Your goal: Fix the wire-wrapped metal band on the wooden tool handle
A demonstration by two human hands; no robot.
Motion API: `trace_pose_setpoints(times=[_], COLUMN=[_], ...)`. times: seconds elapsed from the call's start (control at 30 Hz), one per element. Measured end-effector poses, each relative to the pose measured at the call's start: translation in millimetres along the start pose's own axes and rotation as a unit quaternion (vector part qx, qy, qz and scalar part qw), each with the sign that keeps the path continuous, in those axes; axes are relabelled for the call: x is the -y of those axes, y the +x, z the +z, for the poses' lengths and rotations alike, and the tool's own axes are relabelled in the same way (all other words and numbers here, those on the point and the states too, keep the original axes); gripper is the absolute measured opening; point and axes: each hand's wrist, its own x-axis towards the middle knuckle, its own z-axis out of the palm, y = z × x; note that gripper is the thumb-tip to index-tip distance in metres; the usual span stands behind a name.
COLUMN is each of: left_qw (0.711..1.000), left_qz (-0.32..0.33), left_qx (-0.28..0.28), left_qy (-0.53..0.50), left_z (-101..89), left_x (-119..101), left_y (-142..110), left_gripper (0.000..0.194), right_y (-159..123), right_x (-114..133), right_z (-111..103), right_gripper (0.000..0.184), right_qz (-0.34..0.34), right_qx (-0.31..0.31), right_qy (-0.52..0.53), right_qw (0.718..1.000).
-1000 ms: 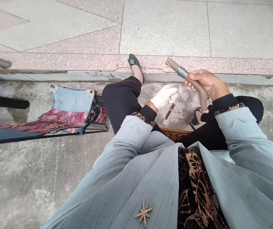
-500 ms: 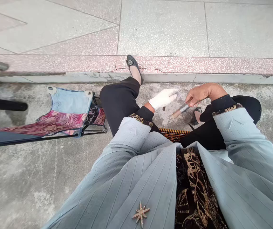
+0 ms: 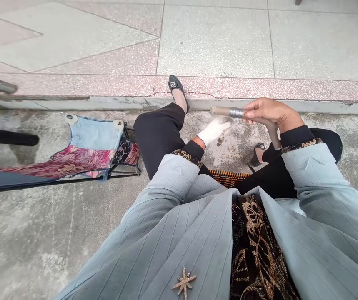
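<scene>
My right hand (image 3: 271,114) is shut around a long brown wooden piece (image 3: 225,111), probably a sheath or handle. A band of silver wire (image 3: 236,112) wraps it near the left end, and its far end curves down past my wrist. My left hand (image 3: 214,130), in a white glove, sits a little left of that tip, over the concrete between my knees. A small brown object (image 3: 220,141) shows just under the glove. I cannot tell whether the glove holds it.
A folding chair (image 3: 94,133) with denim and floral fabric stands at the left. An orange-and-black woven basket rim (image 3: 229,178) lies below my hands. A pink terrazzo step edge (image 3: 197,89) runs behind my black shoes.
The wire-bound piece has swung from pointing down-left to lying nearly level, and my right hand has risen with it. The gloved hand has barely moved.
</scene>
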Motion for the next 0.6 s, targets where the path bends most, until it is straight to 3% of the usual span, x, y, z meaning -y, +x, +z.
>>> trace_pose_setpoints(times=[0.1,0.17,0.23,0.3,0.4,0.47,0.53,0.6], left_qw=[0.998,0.998,0.996,0.984,0.938,0.915,0.91,0.924], left_qz=[-0.019,-0.024,-0.014,0.015,0.054,0.06,0.057,0.049], left_qx=[0.044,0.062,0.08,0.089,0.077,0.058,0.043,0.03], left_qy=[-0.05,-0.018,0.047,0.153,0.333,0.395,0.409,0.379], left_z=[2.9,2.9,2.7,3.3,5.9,6.7,5.2,1.3], left_x=[-3.2,-6.6,-9.5,-11.2,-10.8,-8.9,-6.7,-4.8], left_y=[-5.4,-7.8,-8.9,-9.2,-9.0,-8.5,-7.6,-6.1], left_gripper=[0.018,0.019,0.021,0.023,0.026,0.027,0.027,0.024], right_y=[10.0,17.8,24.6,29.2,31.1,28.9,24.7,19.0], right_x=[-5.1,-9.3,-11.7,-11.6,-8.6,-7.0,-6.5,-6.5], right_z=[2.5,4.0,6.2,9.8,18.4,23.9,26.4,23.8], right_gripper=[0.022,0.018,0.016,0.022,0.029,0.024,0.017,0.014], right_qz=[0.018,0.037,0.078,0.137,0.216,0.246,0.256,0.238], right_qx=[-0.123,-0.184,-0.214,-0.207,-0.113,-0.008,0.105,0.197], right_qy=[0.018,-0.012,-0.116,-0.283,-0.494,-0.553,-0.547,-0.479], right_qw=[0.992,0.982,0.967,0.926,0.834,0.796,0.79,0.822])
